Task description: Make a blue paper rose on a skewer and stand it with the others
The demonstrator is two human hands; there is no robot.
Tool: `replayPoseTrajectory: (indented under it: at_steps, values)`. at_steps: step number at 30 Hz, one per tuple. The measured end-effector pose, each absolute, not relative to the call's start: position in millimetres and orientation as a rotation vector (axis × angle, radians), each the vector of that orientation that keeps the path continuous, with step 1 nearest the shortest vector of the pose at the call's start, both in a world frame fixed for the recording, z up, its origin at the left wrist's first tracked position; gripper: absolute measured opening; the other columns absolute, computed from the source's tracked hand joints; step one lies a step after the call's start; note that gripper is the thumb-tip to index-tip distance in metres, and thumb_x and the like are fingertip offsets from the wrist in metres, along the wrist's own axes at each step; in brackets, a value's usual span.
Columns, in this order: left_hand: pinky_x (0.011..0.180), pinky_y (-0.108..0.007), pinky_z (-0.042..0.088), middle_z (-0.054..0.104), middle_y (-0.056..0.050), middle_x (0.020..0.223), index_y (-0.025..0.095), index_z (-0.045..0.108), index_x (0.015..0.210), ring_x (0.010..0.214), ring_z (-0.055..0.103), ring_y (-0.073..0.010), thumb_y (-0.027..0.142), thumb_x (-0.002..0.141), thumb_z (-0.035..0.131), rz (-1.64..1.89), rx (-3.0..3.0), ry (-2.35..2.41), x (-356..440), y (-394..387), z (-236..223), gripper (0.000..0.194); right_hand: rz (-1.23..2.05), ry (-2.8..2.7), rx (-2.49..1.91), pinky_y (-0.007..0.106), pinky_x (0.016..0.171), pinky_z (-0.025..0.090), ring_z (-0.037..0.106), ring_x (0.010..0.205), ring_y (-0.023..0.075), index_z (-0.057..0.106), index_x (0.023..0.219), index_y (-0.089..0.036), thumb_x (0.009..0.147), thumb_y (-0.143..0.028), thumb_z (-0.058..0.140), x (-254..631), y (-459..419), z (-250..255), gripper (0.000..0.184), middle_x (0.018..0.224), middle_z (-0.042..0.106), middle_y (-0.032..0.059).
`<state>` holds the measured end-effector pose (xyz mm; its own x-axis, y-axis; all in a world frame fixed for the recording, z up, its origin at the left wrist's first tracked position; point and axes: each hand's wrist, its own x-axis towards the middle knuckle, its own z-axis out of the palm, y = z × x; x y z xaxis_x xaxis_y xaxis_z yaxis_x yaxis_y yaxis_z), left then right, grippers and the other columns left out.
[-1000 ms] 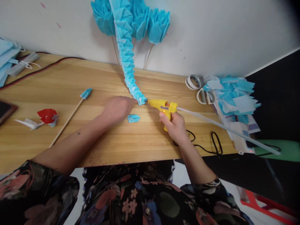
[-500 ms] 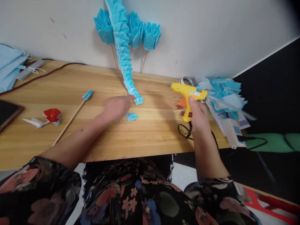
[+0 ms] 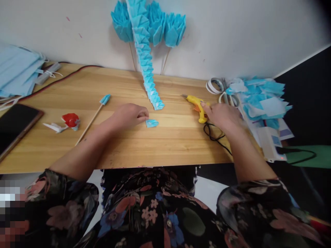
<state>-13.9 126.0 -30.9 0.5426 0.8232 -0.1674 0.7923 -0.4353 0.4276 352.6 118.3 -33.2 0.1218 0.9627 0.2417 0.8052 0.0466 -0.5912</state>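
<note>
Since half a second ago, the glue gun (image 3: 197, 107) has tipped over and now looks laid on the bench (image 3: 176, 144), nozzle pointing to the far left. The right hand (image 3: 221, 115) reaches over its back end, thumb against the yellow body; whether that grip is clamped or loosened, I cannot tell. The left hand (image 3: 138, 113) has moved off the end of the long blue strip (image 3: 149, 74) to the small folded piece (image 3: 152, 123), which lies just below that end. Its fingers are curled, tips at the piece's left edge; I cannot tell whether this grip pinches it. Behind the strip, blue flowers (image 3: 175, 29) on sticks stand by the wall (image 3: 219, 38). Left of the left hand lie a blue-tipped stick (image 3: 91, 121), a red flower (image 3: 71, 120) and a phone (image 3: 18, 124).
</note>
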Motion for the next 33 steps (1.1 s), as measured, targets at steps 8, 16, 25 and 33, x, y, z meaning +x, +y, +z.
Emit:
replayPoseTrajectory:
  at_steps: [8,16,25,33]
  values:
    - [0.069,-0.027,0.037,0.079,-0.003,0.096,0.025,0.076,0.107,0.084,0.067,-0.0204,0.032,0.094,0.054,-0.044,2.327,1.414,-7,121,-26,0.026,0.358,-2.143,-1.654,0.033,0.068,0.037,0.064,0.076,0.0225,0.072,0.078,-0.023,0.094,-0.032,0.069,250,87,-23,0.018,0.076,0.071,0.0046]
    - [0.069,-0.03,0.038,0.078,-0.005,0.098,0.021,0.075,0.101,0.084,0.065,-0.0211,0.031,0.098,0.051,0.026,2.322,1.354,-7,120,-25,0.027,0.638,-2.374,-1.516,0.03,0.063,0.033,0.062,0.076,0.0177,0.072,0.086,-0.023,0.093,-0.023,0.067,211,102,-40,0.009,0.088,0.075,0.0021]
    - [0.093,-0.033,0.052,0.076,-0.008,0.125,0.021,0.072,0.122,0.114,0.07,-0.0246,0.029,0.101,0.04,0.431,2.263,1.418,-6,128,-49,0.039,0.782,-2.289,-1.277,0.031,0.075,0.043,0.062,0.078,0.0168,0.067,0.083,-0.022,0.095,-0.025,0.061,252,125,-34,0.013,0.087,0.072,0.001]
    - [0.086,-0.031,0.056,0.077,-0.006,0.123,0.024,0.073,0.129,0.108,0.073,-0.0241,0.023,0.101,0.044,0.556,2.359,1.421,-3,127,-63,0.04,0.709,-2.276,-1.249,0.036,0.081,0.047,0.065,0.088,0.0212,0.066,0.085,-0.023,0.097,-0.022,0.06,254,145,-48,0.013,0.092,0.073,0.0038]
